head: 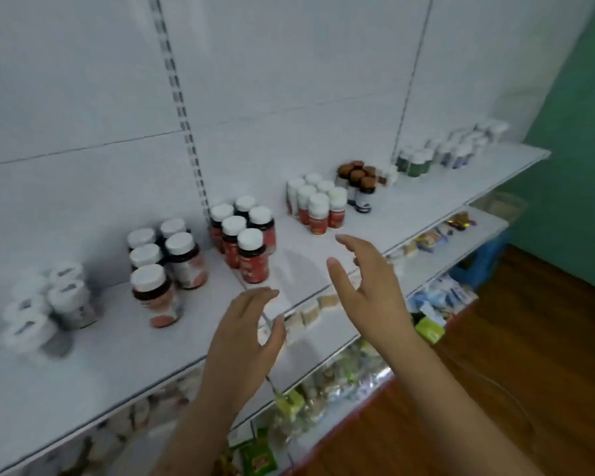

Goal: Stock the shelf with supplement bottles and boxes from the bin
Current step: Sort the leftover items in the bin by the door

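A long white shelf (124, 341) carries groups of supplement bottles. From left to right stand blurred white bottles (45, 307), dark bottles with white caps (165, 266), red-labelled bottles (244, 238), smaller red-labelled white-capped bottles (318, 202), brown-capped bottles (359, 183) and green and white bottles (437, 156) at the far end. My left hand (244, 341) and my right hand (368, 280) hover over the shelf's front edge, palms facing each other, fingers relaxed, holding nothing. The bin is out of view.
Lower shelves (437, 259) hold packets and small boxes, among them green boxes (430, 329). A blue crate (478, 259) sits low at the right on a wooden floor (516, 355). A green wall (584, 132) stands at the right.
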`<move>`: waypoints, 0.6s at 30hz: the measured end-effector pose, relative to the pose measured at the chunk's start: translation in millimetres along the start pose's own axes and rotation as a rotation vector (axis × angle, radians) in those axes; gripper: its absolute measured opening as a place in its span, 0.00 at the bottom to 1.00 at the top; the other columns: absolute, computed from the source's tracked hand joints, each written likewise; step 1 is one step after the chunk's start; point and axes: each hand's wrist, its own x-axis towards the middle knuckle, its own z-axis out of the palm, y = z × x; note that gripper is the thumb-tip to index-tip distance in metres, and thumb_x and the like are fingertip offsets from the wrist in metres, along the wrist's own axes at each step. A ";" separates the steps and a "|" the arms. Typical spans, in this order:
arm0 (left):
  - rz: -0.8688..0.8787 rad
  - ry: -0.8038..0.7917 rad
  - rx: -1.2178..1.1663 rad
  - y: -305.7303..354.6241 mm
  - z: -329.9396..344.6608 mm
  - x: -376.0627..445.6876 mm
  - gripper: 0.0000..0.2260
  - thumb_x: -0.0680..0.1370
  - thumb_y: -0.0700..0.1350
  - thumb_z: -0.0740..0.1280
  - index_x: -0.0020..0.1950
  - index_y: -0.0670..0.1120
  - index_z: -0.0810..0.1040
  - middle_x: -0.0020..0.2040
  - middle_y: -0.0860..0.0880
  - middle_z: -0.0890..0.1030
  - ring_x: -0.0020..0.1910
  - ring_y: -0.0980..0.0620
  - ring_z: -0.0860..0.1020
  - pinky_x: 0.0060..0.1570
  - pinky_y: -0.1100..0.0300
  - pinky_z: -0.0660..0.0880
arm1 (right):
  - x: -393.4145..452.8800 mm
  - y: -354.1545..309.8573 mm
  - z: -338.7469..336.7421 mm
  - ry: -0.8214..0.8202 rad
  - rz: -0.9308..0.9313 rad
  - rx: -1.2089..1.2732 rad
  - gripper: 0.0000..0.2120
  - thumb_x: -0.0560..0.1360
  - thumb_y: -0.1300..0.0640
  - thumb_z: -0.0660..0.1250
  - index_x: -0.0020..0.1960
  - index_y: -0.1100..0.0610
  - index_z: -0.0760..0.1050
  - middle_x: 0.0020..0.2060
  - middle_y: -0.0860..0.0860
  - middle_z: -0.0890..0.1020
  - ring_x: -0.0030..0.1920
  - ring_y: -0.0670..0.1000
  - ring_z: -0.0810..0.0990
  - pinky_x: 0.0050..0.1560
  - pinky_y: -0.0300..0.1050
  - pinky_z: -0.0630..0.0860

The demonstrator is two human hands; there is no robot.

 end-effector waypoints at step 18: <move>0.486 -0.614 -0.228 218.7 350.8 134.9 0.20 0.80 0.53 0.65 0.72 0.52 0.71 0.70 0.55 0.71 0.68 0.59 0.68 0.68 0.64 0.66 | -22.4 277.0 -301.1 0.347 0.585 -0.499 0.28 0.81 0.40 0.58 0.77 0.51 0.61 0.73 0.47 0.68 0.73 0.47 0.65 0.69 0.43 0.63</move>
